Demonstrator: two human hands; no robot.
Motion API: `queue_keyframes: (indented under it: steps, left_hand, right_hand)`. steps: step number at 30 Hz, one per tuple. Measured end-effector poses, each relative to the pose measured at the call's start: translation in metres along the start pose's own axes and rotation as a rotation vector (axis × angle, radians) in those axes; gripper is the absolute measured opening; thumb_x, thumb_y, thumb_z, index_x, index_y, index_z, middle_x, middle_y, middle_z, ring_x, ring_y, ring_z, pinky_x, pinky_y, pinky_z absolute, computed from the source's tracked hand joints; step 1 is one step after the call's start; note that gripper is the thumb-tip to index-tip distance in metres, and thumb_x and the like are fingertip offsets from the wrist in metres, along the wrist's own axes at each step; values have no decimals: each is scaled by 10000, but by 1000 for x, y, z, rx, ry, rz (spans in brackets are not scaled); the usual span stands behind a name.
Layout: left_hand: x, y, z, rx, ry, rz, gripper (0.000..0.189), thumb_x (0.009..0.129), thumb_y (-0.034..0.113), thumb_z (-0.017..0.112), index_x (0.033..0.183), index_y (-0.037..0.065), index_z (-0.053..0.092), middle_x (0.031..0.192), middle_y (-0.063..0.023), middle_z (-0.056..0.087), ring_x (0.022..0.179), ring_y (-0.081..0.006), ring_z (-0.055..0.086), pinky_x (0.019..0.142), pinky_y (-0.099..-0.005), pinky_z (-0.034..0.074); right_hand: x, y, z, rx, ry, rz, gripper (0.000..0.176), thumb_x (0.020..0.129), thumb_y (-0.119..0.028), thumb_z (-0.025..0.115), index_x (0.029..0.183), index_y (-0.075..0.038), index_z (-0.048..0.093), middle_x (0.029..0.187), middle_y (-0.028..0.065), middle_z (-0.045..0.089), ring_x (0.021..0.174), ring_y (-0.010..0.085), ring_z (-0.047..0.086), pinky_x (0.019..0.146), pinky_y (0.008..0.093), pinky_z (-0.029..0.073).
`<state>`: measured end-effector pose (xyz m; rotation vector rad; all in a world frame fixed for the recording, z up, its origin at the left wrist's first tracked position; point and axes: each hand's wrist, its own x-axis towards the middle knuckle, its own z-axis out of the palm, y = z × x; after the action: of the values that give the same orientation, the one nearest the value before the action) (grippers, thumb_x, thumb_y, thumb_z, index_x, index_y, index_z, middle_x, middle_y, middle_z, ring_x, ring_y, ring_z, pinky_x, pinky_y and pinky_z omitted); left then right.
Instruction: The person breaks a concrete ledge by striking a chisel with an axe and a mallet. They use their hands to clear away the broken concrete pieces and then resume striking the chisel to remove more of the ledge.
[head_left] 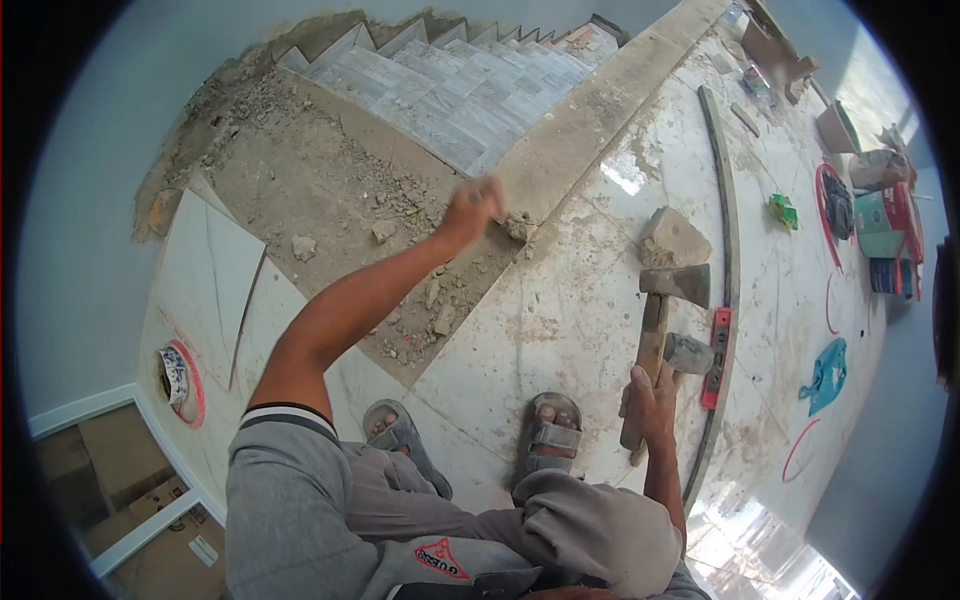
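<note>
Above the edge of the broken floor, near a lump of rubble [519, 226], is my left hand [472, 212]; its fingers are blurred by motion and I cannot make out what they hold. My right hand [651, 402] grips the wooden handle of an axe [675, 284], whose metal head points away from me. A mallet [688, 354] with a grey head lies against the axe handle, its own handle passing by the same hand. Just beyond the axe head sits a chunk of concrete [675, 239].
Tiled stairs [450, 90] descend ahead. Rubble covers the rough bed [300, 170] at left, beside a loose tile [205, 285]. A long bar [722, 200] and a red level [716, 358] lie at right, before bags [888, 225] and a green packet [783, 211].
</note>
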<state>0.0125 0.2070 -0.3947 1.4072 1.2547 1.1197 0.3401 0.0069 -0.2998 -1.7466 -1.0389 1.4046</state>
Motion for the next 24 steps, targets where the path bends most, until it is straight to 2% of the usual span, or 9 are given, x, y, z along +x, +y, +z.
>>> queue_keyframes:
  steps: [2, 3, 5, 6, 8, 17, 19, 22, 24]
  left_hand:
    - [35, 42, 0, -545, 612, -412, 321, 944, 343, 483, 771, 72, 486, 569, 5, 412, 510, -113, 411, 608, -293, 424]
    - [36, 52, -3, -546, 612, -415, 321, 944, 343, 483, 771, 72, 486, 569, 5, 412, 510, -113, 411, 608, -293, 424]
    - [35, 64, -10, -532, 267, -174, 323, 952, 338, 472, 785, 61, 478, 530, 32, 334, 464, -84, 321, 555, -278, 391]
    - [32, 67, -8, -529, 263, -179, 323, 952, 338, 472, 785, 61, 478, 530, 32, 334, 464, -84, 321, 555, -278, 391]
    - [24, 73, -4, -528, 3, -125, 317, 954, 332, 472, 780, 68, 479, 524, 44, 320, 469, -76, 295, 522, -278, 363]
    - [37, 57, 52, -529, -131, -130, 205, 936, 248, 494, 820, 79, 489, 544, 60, 301, 481, -55, 293, 514, -253, 356]
    - [42, 46, 57, -506, -164, -91, 230, 921, 279, 508, 825, 70, 511, 540, 44, 371, 477, -51, 353, 460, -241, 346]
    - [40, 46, 58, -227, -231, -66, 235, 920, 294, 507, 831, 78, 526, 595, 18, 434, 510, -57, 395, 478, -233, 363]
    - [37, 49, 59, -68, -267, 95, 250, 916, 319, 512, 830, 86, 538, 677, -5, 486, 552, -68, 434, 501, -230, 379]
  right_hand:
    - [-3, 8, 1, -21, -34, 95, 308, 898, -308, 548, 972, -25, 452, 596, 52, 502, 433, 126, 495, 399, 263, 426]
    - [-4, 9, 3, -23, -33, 98, 308, 898, -308, 548, 972, -25, 452, 596, 52, 502, 433, 126, 495, 399, 263, 426]
    - [-6, 9, 10, 11, -67, 141, 308, 897, -309, 547, 965, -24, 452, 596, 53, 502, 436, 129, 499, 400, 265, 427]
    - [-6, 13, 12, 13, -82, 140, 304, 897, -306, 547, 961, -25, 451, 600, 56, 502, 446, 128, 502, 402, 265, 428]
    - [-5, 15, 17, 30, -104, 137, 301, 897, -303, 549, 963, -26, 451, 606, 54, 499, 452, 126, 502, 407, 263, 431]
    - [4, 8, 32, 70, -156, 143, 273, 897, -268, 547, 974, -25, 449, 626, 42, 485, 487, 120, 504, 433, 262, 448]
    - [4, 9, 30, 66, -158, 139, 271, 897, -264, 545, 974, -23, 449, 628, 44, 487, 489, 120, 504, 434, 263, 449]
    - [2, 12, 27, 63, -156, 147, 280, 896, -267, 548, 986, -21, 450, 633, 47, 493, 484, 121, 501, 431, 265, 448]
    - [3, 13, 26, 43, -138, 143, 285, 896, -272, 550, 986, -19, 454, 635, 54, 502, 481, 123, 503, 429, 266, 445]
